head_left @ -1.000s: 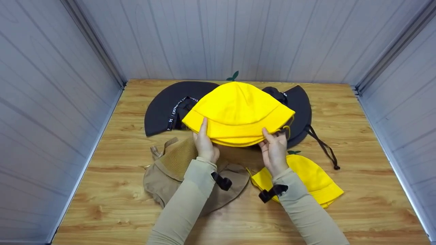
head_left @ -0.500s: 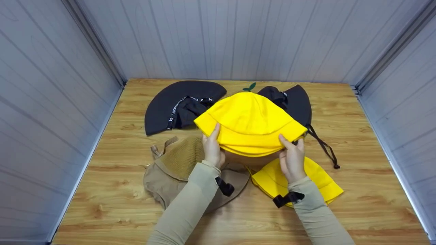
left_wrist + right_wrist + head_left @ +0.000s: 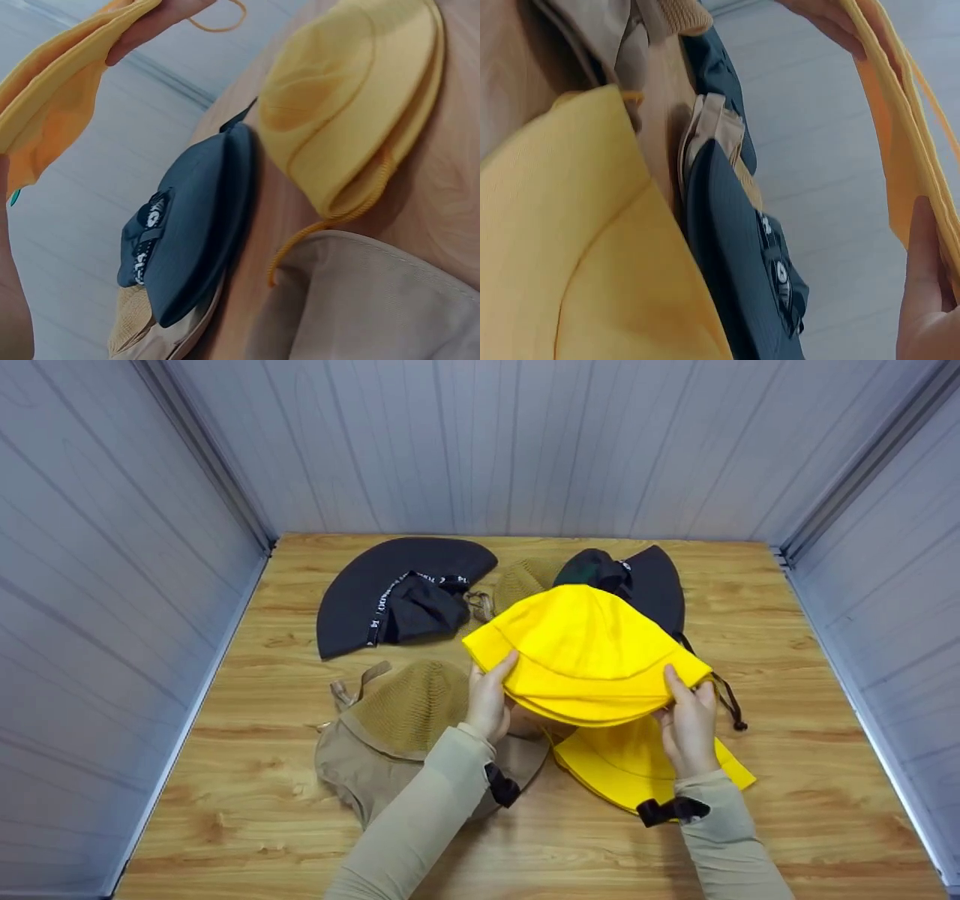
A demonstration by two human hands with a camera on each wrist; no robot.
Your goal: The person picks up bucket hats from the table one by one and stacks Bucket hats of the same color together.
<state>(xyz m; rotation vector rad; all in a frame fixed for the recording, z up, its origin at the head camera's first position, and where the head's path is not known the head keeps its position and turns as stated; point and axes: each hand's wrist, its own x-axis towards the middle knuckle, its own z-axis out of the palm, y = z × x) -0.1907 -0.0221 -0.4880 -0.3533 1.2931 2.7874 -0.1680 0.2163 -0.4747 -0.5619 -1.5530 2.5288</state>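
Both hands hold a yellow bucket hat, folded flat, in the air over the right half of the table. My left hand pinches the left end of its brim, thumb on top. At the brim's right end my right hand grips in the same way. A second yellow bucket hat lies on the table beneath, partly covered by the held hat and the right wrist. In the left wrist view the held hat hangs clear of the lying yellow hat, which has a yellow cord.
A tan hat with a mesh crown lies front left, partly under the left forearm. Behind are a dark wide-brimmed hat, another dark hat with a drawcord, and a mesh-crowned tan hat between them. Panel walls enclose the table.
Both hands have carried the yellow hat rightward and nearer the table's front edge. More of the back tan hat and the left dark hat shows. The lying hats have stayed put.
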